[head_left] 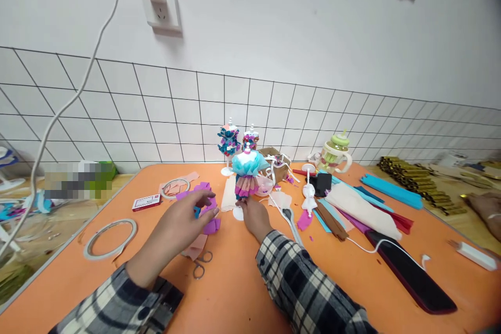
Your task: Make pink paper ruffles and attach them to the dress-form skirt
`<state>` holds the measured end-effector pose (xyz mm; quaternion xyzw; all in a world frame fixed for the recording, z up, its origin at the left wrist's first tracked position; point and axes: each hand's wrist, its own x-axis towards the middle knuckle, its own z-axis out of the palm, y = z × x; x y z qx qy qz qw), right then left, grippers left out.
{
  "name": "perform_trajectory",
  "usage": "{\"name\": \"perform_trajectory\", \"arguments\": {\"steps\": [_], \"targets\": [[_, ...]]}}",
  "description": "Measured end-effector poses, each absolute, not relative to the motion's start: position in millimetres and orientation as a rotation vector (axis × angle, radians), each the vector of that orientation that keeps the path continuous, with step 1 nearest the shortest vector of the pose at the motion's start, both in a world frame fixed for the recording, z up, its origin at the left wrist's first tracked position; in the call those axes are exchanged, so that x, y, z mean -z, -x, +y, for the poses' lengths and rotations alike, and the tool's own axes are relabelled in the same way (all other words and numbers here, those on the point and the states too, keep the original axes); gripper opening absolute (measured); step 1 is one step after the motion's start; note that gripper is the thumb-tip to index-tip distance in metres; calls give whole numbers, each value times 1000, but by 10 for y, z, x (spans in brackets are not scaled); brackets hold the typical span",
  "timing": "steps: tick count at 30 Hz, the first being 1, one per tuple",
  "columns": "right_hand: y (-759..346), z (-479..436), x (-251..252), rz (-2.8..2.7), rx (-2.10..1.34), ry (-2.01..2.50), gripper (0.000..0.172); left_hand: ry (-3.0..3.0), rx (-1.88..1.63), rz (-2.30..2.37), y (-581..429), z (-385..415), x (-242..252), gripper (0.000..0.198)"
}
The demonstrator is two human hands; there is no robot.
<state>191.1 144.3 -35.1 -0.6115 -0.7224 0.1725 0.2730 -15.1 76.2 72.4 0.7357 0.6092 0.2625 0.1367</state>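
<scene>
My right hand [254, 216] is closed round the lower part of a small dress form [249, 169], which wears a turquoise ruffle above a pink and purple pleated skirt. Its white round base [238, 213] shows beside my fingers. My left hand [182, 227] hovers over purple crepe paper [211, 225], thumb and fingers apart, holding nothing. Scissors [199, 270] lie below the paper. Behind the held form stand two more decorated dress forms, one dark teal [229, 141] and one with purple and brown trim [251, 138].
Tape rolls [131, 237] and a red-white box [146, 202] are at left. Crepe strips [364, 206], a bare white form [309, 198], a dark long case [415, 271], and a green-lidded cup [335, 154] are at right. Another person's hand [485, 214] shows at far right.
</scene>
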Motion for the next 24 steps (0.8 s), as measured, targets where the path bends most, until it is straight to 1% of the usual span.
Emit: {"name": "perform_trajectory", "arguments": {"steps": [3,6,9,10,12,16,20,22,24], "targets": [[-1920,1523,337,-1952,-454,1655,26,-2159,-598,1750,310,623,-594,43],[-1935,1588,322,-1954,-446,1649,24,-2204,-374,1729,442,441,-327,45],[-1954,1614,318,-1946,-440,1634,24,-2322,-238,1774,523,328,-30,65],[-1960,1611,320,-1944,-438,1627,24,-2367,-244,1779,540,319,51,63],[-1972,1588,322,-1941,-434,1609,23,-2415,-367,1770,560,333,164,54],[-1998,1482,306,-1893,-399,1593,28,-2435,-582,1672,577,410,207,39],[-2069,1323,260,-1803,-324,1618,35,-2465,-648,1638,670,456,145,31],[-2103,1222,238,-1806,-277,1608,33,-2460,-674,1663,766,476,128,30],[-2097,1102,223,-1897,-246,1527,29,-2431,-698,1739,876,496,134,32]]}}
